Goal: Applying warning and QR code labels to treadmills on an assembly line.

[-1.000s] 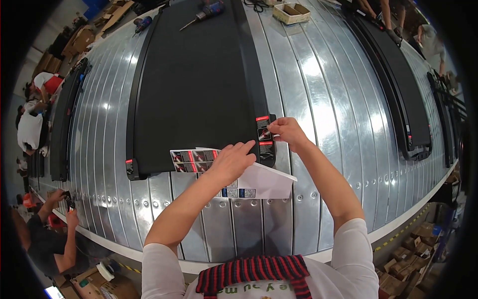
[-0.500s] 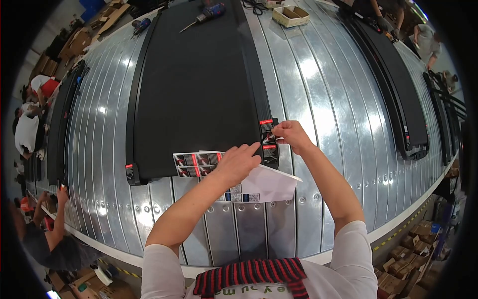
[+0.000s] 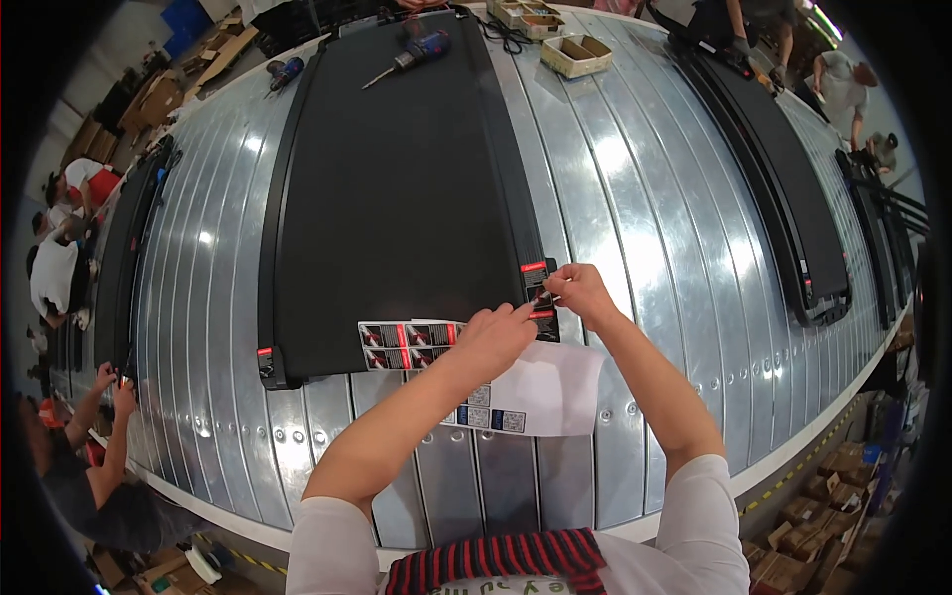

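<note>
A long black treadmill-like deck [image 3: 397, 178] lies flat before me, with black side rails. At its near right corner, black-and-red stickers [image 3: 536, 268] sit on the rail's end cap. My right hand [image 3: 583, 294] pinches at a sticker's edge there, thumb and forefinger together. My left hand [image 3: 496, 337] reaches across from the left, fingers closed and tips touching the same corner; what they hold is hidden. Beneath my left hand and forearm lies a white sticker sheet [image 3: 560, 392], with red-and-black picture labels at its left end and blue-marked labels along its near edge.
A power drill [image 3: 412, 58] rests on the deck's far end, and another drill [image 3: 286, 73] lies beside it. Divided parts boxes [image 3: 575, 57] stand on the ribbed metal table [image 3: 645, 198]. Other decks [image 3: 793, 198] flank mine. A co-worker's hands [image 3: 117, 387] work at the left.
My left hand has moved in closer to my right at the corner. The sheet's right part, raised before, lies flatter. The whole view has shifted slightly.
</note>
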### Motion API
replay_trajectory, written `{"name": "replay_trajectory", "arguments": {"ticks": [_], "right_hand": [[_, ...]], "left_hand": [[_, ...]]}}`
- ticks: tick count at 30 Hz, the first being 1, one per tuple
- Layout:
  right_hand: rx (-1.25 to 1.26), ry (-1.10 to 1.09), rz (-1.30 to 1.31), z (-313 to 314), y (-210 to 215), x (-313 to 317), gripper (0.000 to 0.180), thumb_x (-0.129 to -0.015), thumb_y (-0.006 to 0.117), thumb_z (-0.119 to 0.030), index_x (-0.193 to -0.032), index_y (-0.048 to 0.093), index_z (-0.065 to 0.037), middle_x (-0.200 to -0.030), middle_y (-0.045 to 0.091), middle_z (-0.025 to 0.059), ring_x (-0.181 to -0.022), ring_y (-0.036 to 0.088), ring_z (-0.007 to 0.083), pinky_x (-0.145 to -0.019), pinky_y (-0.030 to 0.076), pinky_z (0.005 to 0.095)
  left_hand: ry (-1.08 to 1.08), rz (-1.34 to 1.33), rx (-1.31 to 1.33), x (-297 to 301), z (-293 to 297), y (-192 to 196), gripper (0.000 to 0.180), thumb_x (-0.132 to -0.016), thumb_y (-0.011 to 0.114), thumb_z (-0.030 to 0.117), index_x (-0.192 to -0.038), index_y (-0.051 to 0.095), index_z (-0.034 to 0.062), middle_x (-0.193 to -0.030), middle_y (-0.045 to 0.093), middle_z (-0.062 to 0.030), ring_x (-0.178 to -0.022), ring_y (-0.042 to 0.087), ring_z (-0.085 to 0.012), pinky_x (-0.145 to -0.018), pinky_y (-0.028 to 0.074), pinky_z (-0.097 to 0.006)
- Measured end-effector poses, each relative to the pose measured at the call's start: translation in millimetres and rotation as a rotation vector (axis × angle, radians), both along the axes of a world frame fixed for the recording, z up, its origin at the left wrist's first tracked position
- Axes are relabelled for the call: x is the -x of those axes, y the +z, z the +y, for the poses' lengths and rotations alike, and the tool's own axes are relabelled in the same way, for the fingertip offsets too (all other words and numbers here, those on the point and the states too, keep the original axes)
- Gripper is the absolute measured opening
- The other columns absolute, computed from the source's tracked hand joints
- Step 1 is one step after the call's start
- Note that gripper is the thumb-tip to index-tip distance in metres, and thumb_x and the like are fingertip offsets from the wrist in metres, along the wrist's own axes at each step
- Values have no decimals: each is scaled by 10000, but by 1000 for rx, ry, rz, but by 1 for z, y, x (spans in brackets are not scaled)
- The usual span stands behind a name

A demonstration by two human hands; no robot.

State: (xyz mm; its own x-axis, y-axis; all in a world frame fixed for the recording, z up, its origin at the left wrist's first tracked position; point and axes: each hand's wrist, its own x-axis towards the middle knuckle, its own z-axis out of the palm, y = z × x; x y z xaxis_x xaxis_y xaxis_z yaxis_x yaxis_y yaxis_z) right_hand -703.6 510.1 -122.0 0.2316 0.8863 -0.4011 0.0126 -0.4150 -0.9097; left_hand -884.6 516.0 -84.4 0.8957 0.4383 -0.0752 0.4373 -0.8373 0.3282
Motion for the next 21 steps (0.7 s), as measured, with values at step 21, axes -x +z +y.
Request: {"name": "replay_trajectory", "arguments": {"ticks": [21], "right_hand": [[-67,63,-725,24,-49,-15,545,-617,673,-487,-771,510,9,-645,559,145,-616,563,271,-548,431,345]], "left_hand": [[32,-80,-114,10,-19,-11,74,-697,514,105,-735,563,65,-939,509,-69,-804,528,-243,-623,466,-367]]}}
